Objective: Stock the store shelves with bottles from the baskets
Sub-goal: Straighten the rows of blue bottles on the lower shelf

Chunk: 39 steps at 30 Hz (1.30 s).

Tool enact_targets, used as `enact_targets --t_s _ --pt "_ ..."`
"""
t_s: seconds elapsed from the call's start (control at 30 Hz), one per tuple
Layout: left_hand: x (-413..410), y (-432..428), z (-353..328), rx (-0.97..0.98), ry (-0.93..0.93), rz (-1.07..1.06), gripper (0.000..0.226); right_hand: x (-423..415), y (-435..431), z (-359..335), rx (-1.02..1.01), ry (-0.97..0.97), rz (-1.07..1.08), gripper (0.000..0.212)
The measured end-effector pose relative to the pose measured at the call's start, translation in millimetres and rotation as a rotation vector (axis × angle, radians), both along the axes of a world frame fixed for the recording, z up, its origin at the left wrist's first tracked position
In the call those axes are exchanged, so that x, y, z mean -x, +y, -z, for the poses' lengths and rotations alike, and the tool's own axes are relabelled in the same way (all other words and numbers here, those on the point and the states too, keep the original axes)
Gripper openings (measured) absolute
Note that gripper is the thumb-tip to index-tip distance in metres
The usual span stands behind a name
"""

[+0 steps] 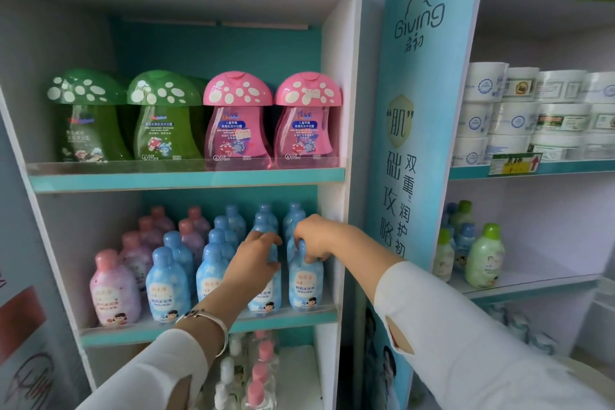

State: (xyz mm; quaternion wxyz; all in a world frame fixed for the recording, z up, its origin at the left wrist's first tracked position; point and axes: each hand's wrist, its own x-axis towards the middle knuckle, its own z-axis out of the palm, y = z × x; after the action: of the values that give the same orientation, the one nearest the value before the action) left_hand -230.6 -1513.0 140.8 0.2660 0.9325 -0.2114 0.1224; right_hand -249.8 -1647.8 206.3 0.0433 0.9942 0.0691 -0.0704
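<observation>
Blue bottles stand in rows on the middle shelf (206,331), with pink bottles (114,289) to their left. My left hand (254,258) grips the neck of a front-row blue bottle (264,294), most of which it hides. My right hand (314,238) is closed around the cap of the rightmost front blue bottle (304,283), which stands upright at the shelf's right end. Both bottles rest on the shelf. No basket is in view.
On the shelf above stand green mushroom-cap bottles (166,116) and pink mushroom-cap bottles (238,116). Pump bottles (259,373) fill the shelf below. A blue advertising pillar (419,110) divides off the right unit, which holds white jars (519,110) and green bottles (484,256).
</observation>
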Motion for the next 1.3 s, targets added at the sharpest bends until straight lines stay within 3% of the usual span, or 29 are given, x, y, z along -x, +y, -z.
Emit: enact_targets --t_s 0.23,0.53,0.67,0.83,1.0,1.13,1.3 --pt "2.6 5.1 6.6 0.115 0.010 -0.065 0.035 -2.1 -0.3 0.5 0.041 0.006 0.000 0.038" --pt "2.0 9.1 2.9 0.083 0.004 -0.056 0.038 -5.5 -1.2 7.4 -0.064 -0.035 0.006 0.057" --pt "8.8 12.6 0.2 0.051 0.034 -0.031 0.051 -5.6 -2.3 9.4 -0.164 -0.108 -0.029 0.048" --pt "20.3 24.7 -7.6 0.147 -0.076 -0.034 0.038 3.7 6.5 8.5 -0.258 -0.263 -0.068 0.034" --pt "25.0 62.4 -12.7 0.191 -0.168 -0.093 0.038 5.5 31.4 7.4 -0.301 -0.326 -0.124 0.033" --pt "22.8 93.5 -1.6 0.190 -0.070 -0.220 0.044 -4.6 55.2 12.0 -0.333 -0.342 -0.121 0.035" --pt "18.9 100.2 7.5 0.135 -0.043 -0.218 0.049 -20.0 81.3 20.6 -0.330 -0.285 -0.158 0.038"
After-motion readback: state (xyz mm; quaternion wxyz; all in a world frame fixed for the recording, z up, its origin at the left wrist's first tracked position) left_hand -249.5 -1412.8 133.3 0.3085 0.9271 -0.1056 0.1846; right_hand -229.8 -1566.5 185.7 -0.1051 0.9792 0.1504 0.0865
